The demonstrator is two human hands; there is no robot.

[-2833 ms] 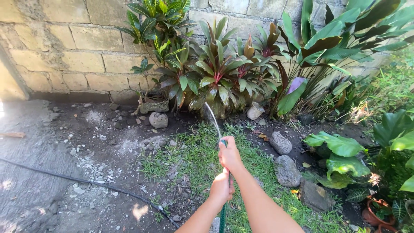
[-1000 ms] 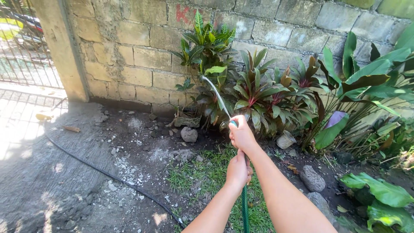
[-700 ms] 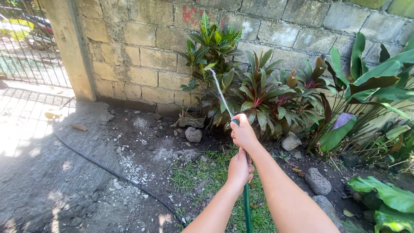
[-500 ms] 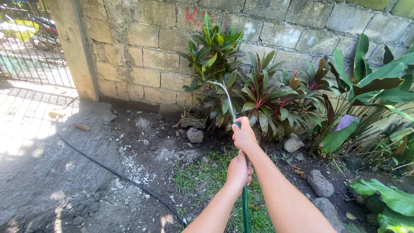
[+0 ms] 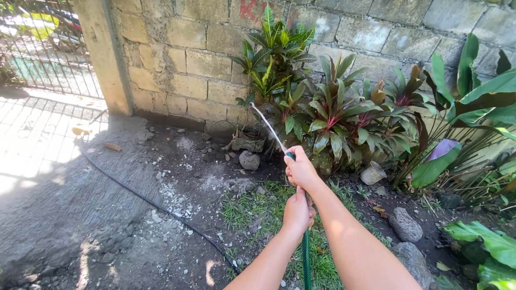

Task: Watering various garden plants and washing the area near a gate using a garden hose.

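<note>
I am gripping a green garden hose [image 5: 306,258] with both hands, one ahead of the other. My right hand [image 5: 301,169] is closing tight around the hose's front end, the thumb pressing over the mouth so that only a sliver of green is showing at the tip, and my left hand [image 5: 299,210] is wrapping the hose just behind it, fingers curled fully round. The hose is running down from my left hand, over the patch of grass [image 5: 258,207], to the bottom edge of the view. A thin jet of water [image 5: 267,127] is shooting up and to the left from my right hand, reaching toward the foot of the leafy green-and-yellow plant [image 5: 276,53] that is standing against the block wall [image 5: 183,59]. Just to the right of it, a cluster of red-and-green plants [image 5: 349,115] is spreading low over the soil. High on the wall, above the tall plant, some faded red painted marks [image 5: 249,9] are showing, cut off by the top edge. A grey stone [image 5: 249,160] is lying on the dark soil near the jet, and a thin black pipe [image 5: 156,205] is crossing the bare ground to my left. A metal fence [image 5: 43,48] is standing beyond the wall's corner post.
</note>
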